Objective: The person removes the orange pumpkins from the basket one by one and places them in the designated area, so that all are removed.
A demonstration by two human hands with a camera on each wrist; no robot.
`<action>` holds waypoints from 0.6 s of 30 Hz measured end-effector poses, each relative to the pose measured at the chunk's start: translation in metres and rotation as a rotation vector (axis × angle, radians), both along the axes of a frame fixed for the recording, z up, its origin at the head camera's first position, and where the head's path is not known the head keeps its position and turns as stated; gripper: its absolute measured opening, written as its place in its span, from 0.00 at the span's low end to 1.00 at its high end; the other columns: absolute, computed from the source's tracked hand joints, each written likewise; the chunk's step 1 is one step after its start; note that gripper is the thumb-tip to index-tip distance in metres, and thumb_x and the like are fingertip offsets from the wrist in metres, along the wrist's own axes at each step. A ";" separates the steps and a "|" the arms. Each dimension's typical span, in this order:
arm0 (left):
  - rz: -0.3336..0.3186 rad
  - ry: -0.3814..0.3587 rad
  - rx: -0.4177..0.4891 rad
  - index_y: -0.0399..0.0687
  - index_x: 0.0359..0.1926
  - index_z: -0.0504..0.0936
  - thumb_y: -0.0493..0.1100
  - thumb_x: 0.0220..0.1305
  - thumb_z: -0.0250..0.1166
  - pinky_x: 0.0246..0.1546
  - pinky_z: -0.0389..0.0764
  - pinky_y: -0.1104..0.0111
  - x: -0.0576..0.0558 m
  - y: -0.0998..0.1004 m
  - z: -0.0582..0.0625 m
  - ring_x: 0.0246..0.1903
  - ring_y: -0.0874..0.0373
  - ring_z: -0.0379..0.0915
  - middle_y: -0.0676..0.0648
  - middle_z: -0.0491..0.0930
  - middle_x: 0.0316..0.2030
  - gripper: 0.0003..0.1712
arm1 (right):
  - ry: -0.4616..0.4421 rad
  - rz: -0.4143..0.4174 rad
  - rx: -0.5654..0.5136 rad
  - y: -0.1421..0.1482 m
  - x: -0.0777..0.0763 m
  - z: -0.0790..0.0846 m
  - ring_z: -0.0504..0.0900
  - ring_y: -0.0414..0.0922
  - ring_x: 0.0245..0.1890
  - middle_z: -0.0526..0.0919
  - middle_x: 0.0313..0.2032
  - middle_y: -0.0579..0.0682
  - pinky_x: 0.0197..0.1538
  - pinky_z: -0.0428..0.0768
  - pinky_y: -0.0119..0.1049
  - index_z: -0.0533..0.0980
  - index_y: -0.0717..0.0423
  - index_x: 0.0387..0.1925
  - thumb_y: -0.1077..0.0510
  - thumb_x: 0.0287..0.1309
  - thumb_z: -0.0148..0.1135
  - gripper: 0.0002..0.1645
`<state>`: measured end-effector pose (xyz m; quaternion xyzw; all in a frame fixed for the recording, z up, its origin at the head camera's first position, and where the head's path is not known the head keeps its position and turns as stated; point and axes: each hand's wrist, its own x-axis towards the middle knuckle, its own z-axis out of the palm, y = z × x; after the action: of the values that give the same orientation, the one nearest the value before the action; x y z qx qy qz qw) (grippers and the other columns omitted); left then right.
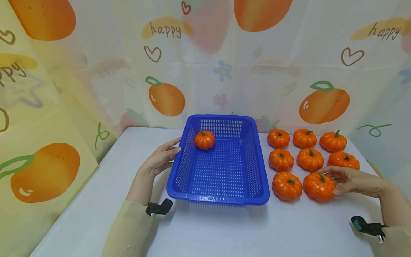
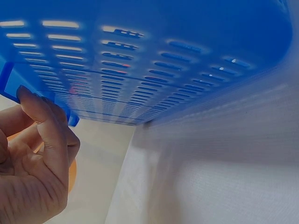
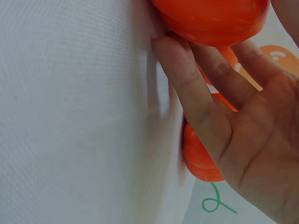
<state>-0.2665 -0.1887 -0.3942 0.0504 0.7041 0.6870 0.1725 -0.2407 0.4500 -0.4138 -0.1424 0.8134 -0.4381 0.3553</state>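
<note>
A blue plastic basket with slotted walls stands on the table, one small orange pumpkin in its far left part. At the basket's left rim, my left hand holds the edge; in the left wrist view its curled fingers meet the rim beside the slotted wall. My right hand is around the front right pumpkin, thumb on its right side and fingers behind it. In the right wrist view the fingers reach under that pumpkin; their tips are partly hidden.
Several more orange pumpkins with green stems stand in rows right of the basket, among them a front left one and a far right one. A white cloth covers the table. Behind hangs a fruit-printed curtain.
</note>
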 end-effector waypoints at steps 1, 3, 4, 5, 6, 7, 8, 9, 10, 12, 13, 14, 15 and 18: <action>-0.002 0.001 0.001 0.51 0.78 0.50 0.43 0.75 0.52 0.40 0.83 0.72 0.000 0.000 0.000 0.35 0.66 0.80 0.55 0.81 0.39 0.36 | 0.007 0.004 -0.004 0.000 0.000 0.000 0.71 0.24 0.52 0.71 0.54 0.25 0.52 0.78 0.32 0.65 0.33 0.63 0.55 0.64 0.59 0.28; -0.003 0.001 0.004 0.51 0.78 0.50 0.43 0.75 0.52 0.40 0.83 0.71 0.001 0.000 0.001 0.35 0.66 0.80 0.55 0.81 0.39 0.36 | 0.002 0.001 -0.008 0.000 0.000 0.001 0.71 0.23 0.52 0.71 0.54 0.24 0.52 0.79 0.31 0.65 0.32 0.63 0.55 0.64 0.59 0.28; -0.004 0.001 0.003 0.51 0.78 0.49 0.44 0.75 0.52 0.40 0.83 0.71 0.001 0.000 0.001 0.35 0.66 0.80 0.55 0.81 0.39 0.36 | 0.003 0.002 -0.012 0.000 0.000 0.001 0.71 0.23 0.52 0.71 0.54 0.24 0.52 0.79 0.31 0.65 0.32 0.63 0.56 0.64 0.59 0.28; -0.003 0.002 0.002 0.51 0.78 0.50 0.44 0.75 0.53 0.40 0.83 0.71 0.001 0.000 0.001 0.35 0.65 0.81 0.55 0.81 0.40 0.36 | 0.000 -0.001 -0.011 0.000 0.000 0.002 0.71 0.23 0.52 0.71 0.54 0.24 0.52 0.79 0.31 0.65 0.31 0.63 0.56 0.64 0.59 0.29; -0.002 0.002 0.000 0.52 0.78 0.50 0.44 0.75 0.53 0.40 0.83 0.71 0.001 0.000 0.001 0.35 0.65 0.80 0.55 0.81 0.40 0.36 | 0.000 0.001 -0.017 0.000 0.000 0.002 0.71 0.23 0.52 0.71 0.54 0.24 0.52 0.79 0.31 0.65 0.32 0.64 0.56 0.64 0.58 0.29; 0.001 0.003 -0.001 0.52 0.78 0.50 0.44 0.75 0.53 0.40 0.83 0.71 0.001 0.000 0.001 0.35 0.65 0.80 0.55 0.81 0.40 0.36 | -0.001 0.001 -0.019 0.000 0.000 0.002 0.71 0.23 0.52 0.71 0.54 0.23 0.52 0.79 0.33 0.65 0.32 0.65 0.57 0.65 0.58 0.30; -0.001 0.007 -0.003 0.52 0.78 0.50 0.44 0.75 0.53 0.40 0.83 0.71 0.000 0.000 0.001 0.35 0.65 0.80 0.55 0.80 0.40 0.36 | -0.005 -0.002 -0.016 0.000 0.000 0.002 0.72 0.23 0.52 0.71 0.54 0.22 0.53 0.79 0.33 0.64 0.32 0.65 0.57 0.65 0.58 0.30; -0.002 0.010 -0.006 0.52 0.78 0.51 0.44 0.75 0.53 0.41 0.83 0.71 0.000 0.000 0.001 0.35 0.65 0.80 0.54 0.80 0.41 0.36 | -0.008 -0.006 -0.013 0.000 0.001 0.002 0.72 0.23 0.52 0.71 0.54 0.22 0.53 0.79 0.34 0.64 0.33 0.66 0.57 0.65 0.58 0.31; -0.001 0.011 -0.007 0.52 0.78 0.51 0.44 0.75 0.53 0.41 0.83 0.71 0.000 0.000 0.001 0.36 0.65 0.80 0.54 0.80 0.41 0.36 | -0.006 -0.005 -0.011 0.000 0.001 0.003 0.72 0.23 0.52 0.71 0.54 0.21 0.53 0.78 0.36 0.63 0.34 0.67 0.57 0.65 0.57 0.31; -0.003 0.013 -0.007 0.52 0.78 0.51 0.44 0.75 0.53 0.41 0.83 0.71 0.000 0.000 0.000 0.36 0.65 0.80 0.54 0.80 0.42 0.36 | 0.001 -0.002 -0.011 0.000 0.001 0.003 0.73 0.23 0.52 0.71 0.54 0.21 0.53 0.79 0.38 0.62 0.39 0.70 0.57 0.65 0.57 0.33; -0.005 0.014 -0.007 0.52 0.78 0.51 0.44 0.75 0.53 0.41 0.83 0.71 0.000 0.000 0.000 0.36 0.65 0.80 0.54 0.80 0.42 0.36 | 0.004 -0.005 -0.008 0.000 0.001 0.003 0.73 0.23 0.52 0.71 0.54 0.20 0.53 0.78 0.39 0.61 0.41 0.70 0.57 0.65 0.57 0.33; -0.006 0.013 -0.006 0.52 0.78 0.51 0.44 0.75 0.53 0.41 0.83 0.71 0.000 0.000 0.000 0.36 0.65 0.80 0.54 0.80 0.42 0.36 | 0.007 -0.006 -0.008 0.000 0.001 0.004 0.73 0.23 0.53 0.71 0.54 0.20 0.54 0.79 0.40 0.61 0.43 0.71 0.57 0.65 0.57 0.34; -0.004 0.011 -0.005 0.52 0.78 0.51 0.44 0.75 0.53 0.40 0.83 0.71 0.000 0.000 0.000 0.36 0.65 0.81 0.54 0.80 0.42 0.36 | 0.014 -0.003 -0.013 0.000 0.002 0.004 0.74 0.23 0.53 0.71 0.54 0.20 0.54 0.79 0.40 0.60 0.45 0.71 0.57 0.65 0.56 0.34; -0.007 0.010 0.002 0.52 0.78 0.51 0.44 0.75 0.53 0.41 0.83 0.71 0.001 0.000 0.000 0.36 0.65 0.81 0.54 0.80 0.42 0.36 | 0.038 0.005 -0.030 0.000 0.002 0.005 0.75 0.23 0.53 0.71 0.54 0.18 0.53 0.80 0.39 0.59 0.51 0.72 0.58 0.66 0.55 0.34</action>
<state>-0.2660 -0.1885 -0.3941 0.0563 0.7041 0.6868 0.1714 -0.2383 0.4499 -0.4085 -0.1582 0.8129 -0.4466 0.3388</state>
